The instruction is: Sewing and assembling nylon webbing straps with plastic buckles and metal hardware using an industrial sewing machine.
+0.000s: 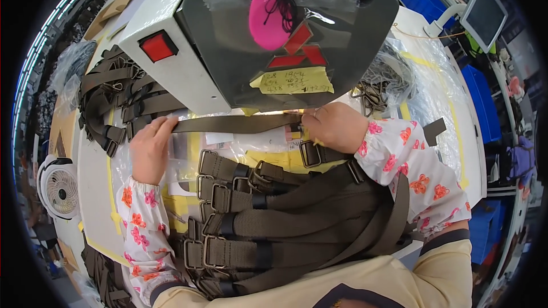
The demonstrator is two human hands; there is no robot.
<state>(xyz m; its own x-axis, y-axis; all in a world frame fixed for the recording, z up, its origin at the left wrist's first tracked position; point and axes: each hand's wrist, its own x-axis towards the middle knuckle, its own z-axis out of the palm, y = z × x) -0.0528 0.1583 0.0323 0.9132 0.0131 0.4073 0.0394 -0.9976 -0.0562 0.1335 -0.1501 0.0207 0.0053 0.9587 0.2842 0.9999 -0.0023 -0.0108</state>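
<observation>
1. Head view: holds an olive webbing strap roughly level, just on the near side of the gray sewing-machine head, pinching its left part between thumb and fingers of the left hand and its right end in the curled right hand.
2. Could skew or twist the strap before the machine head, most likely through uneven pull between both hands.
3. Could bring the right fingertips to harm, being right beside the lit lower edge of the machine head.
4. Could snag on rectangular metal buckles of the webbing bundle, piled close on the near side of the machine head, especially through loose, overlapping lengths.
5. Could drag that bundle along by the right floral sleeve, resting against it below and right of the machine head.
6. Leaves only a narrow strip between strap and buckles; is hemmed in left of the machine head by a tangled strap heap.
7. Offers more room right of the machine head, across clear plastic film toward the tabletop edge.
</observation>
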